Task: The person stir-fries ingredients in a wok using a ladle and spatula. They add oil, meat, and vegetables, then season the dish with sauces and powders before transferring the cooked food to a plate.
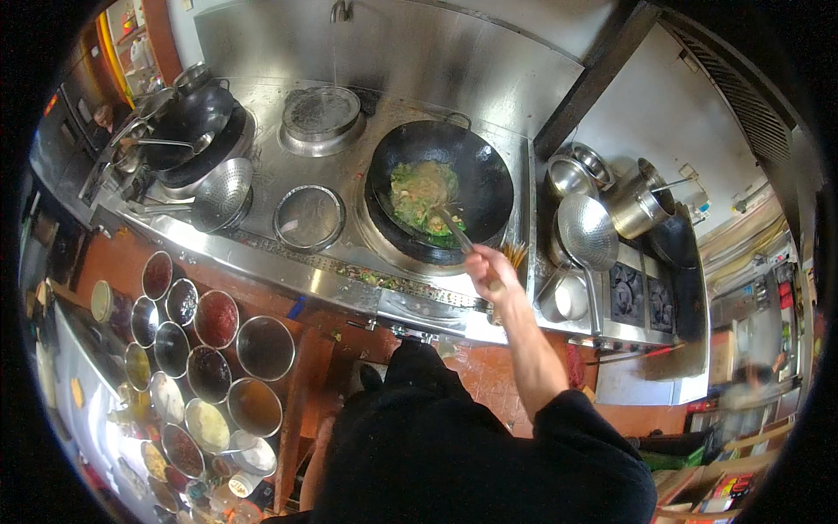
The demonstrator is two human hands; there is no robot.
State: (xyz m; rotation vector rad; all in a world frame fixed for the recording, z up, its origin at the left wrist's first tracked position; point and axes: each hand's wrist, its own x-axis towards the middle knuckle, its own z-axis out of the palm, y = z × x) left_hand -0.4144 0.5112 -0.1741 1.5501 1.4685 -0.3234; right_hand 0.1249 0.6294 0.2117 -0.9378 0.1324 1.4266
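Observation:
My right hand (pixel 492 272) grips the wooden handle of a metal ladle or spatula (pixel 458 230) at the near right rim of a black wok (pixel 483 190). The tool's head lies among green leafy vegetables and other food pieces (pixel 425 193) in the wok; which tool it is I cannot tell. The wok sits tilted on a round burner ring of a stainless steel range. A bamboo brush (pixel 514 254) lies beside my right hand, partly hidden by it. My left hand is out of view; part of the left forearm (pixel 317 458) shows low beside my dark clothing.
Metal pots of sauces and seasonings (pixel 216 319) stand at the lower left. A second wok (pixel 196 111) with a ladle (pixel 201 142) and a perforated strainer (pixel 222 195) are on the range's left. At right are a hammered strainer (pixel 588 232) and a tall pot (pixel 641 203). A faucet (pixel 341 11) hangs above.

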